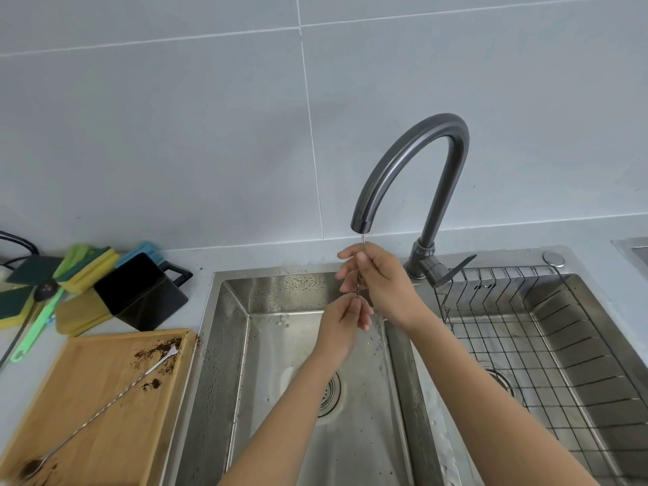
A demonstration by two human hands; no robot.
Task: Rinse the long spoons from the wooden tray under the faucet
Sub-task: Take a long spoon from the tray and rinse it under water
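Grey tiled wall [210, 117] behind grey countertop [196, 256].

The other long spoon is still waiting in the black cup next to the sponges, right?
Not quite. The head view shows the other long spoon lying on the wooden tray, among brown crumbs, not in the black cup. The cup does stand next to the sponges.

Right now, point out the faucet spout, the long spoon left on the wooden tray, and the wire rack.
faucet spout [362, 224]: head view, on its outlet end.
long spoon [101, 412]: head view, mid-handle.
wooden tray [105, 450]: head view, bare floor.
wire rack [491, 331]: head view, its grid.
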